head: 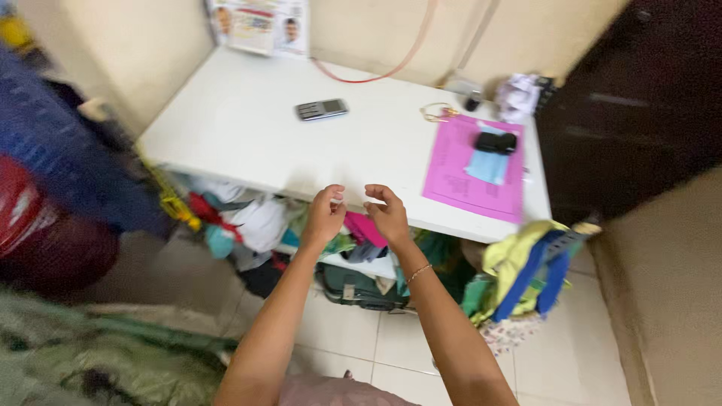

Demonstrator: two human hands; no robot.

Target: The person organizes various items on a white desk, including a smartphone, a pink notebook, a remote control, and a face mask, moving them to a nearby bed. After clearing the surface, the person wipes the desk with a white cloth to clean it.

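Note:
Both my hands are raised side by side at the front edge of a white table [233, 128]. My left hand [325, 216] has its fingers curled, with thumb and fingertips pinched together. My right hand [388, 215] is curled the same way a few centimetres to the right, and a thin bangle sits on its wrist. Whether anything small is pinched between the fingers is too fine to tell. On the table lie a grey keypad phone [321, 110] at the back and a pink sheet [474, 177] at the right.
A small black object [496, 141] and a light blue piece [486, 167] rest on the pink sheet. Clothes [259, 222] and a green bag [353, 289] fill the space under the table. A dark cabinet [632, 105] stands at the right, and yellow-blue cloth [526, 263] hangs beside it.

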